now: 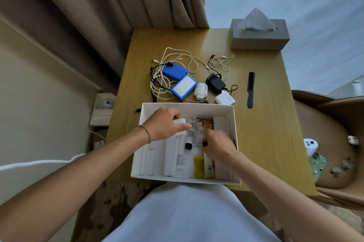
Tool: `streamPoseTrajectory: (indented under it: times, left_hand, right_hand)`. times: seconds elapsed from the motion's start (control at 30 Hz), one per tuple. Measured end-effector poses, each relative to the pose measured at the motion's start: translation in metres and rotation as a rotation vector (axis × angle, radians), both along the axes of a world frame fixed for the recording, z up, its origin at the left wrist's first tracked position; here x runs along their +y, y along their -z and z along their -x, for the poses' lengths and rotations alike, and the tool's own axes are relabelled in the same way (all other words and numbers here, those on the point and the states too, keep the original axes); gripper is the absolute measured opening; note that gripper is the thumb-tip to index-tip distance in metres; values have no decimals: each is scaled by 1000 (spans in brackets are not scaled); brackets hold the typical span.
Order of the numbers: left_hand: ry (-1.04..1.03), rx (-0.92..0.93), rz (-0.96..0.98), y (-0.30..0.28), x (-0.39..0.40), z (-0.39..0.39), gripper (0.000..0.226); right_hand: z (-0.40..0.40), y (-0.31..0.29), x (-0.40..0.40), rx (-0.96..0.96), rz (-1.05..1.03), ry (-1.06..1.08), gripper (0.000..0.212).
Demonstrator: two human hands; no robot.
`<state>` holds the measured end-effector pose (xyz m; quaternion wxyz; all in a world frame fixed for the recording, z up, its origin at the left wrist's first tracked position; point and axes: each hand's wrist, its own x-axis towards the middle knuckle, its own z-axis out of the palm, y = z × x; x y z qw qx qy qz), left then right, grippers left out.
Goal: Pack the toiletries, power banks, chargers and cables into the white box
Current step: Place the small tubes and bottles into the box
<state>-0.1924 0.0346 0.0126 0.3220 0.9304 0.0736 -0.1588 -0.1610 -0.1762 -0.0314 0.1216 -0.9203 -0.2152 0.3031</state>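
one open white box [232, 133], toiletries inside

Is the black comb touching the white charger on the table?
Apart. The head view shows bare table between the black comb and the white charger.

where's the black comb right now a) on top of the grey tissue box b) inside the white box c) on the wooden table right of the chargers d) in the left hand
c: the black plastic comb lies flat on the wooden table, right of the black charger and white charger, outside the white cardboard box.
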Motion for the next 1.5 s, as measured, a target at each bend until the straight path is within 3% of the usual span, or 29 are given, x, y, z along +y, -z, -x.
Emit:
streamPoseTrajectory:
  times: [0.2,0.7,0.83,1.03,1.23,1.37,1.5]
  left_hand:
    - [-69,112,-180,11,12,14,34]
    - [-220,27,-479,48,6,13,40]
    - [-210,39,-516,60,6,11,24]
    - [-118,63,-569,60,5,14,25]
    - [-53,-135,-546,22,-9,15,16]
    - [16,-361,-529,-9,-26,2,14]
    - [51,-507,-474,-30,-35,-29,11]
  right_hand:
    - [1,-6,4,-72,22,-34,20]
    - [6,-18,8,-68,-111,-43,27]
    - [4,-22,7,-75,-145,-33,28]
    - [-9,-33,8,-128,-241,13,32]
    - [-47,-60,5,-235,-366,131,26]
    - [-79,-76,1,-301,-444,228,27]
    - [-111,-74,1,-328,-426,256,27]
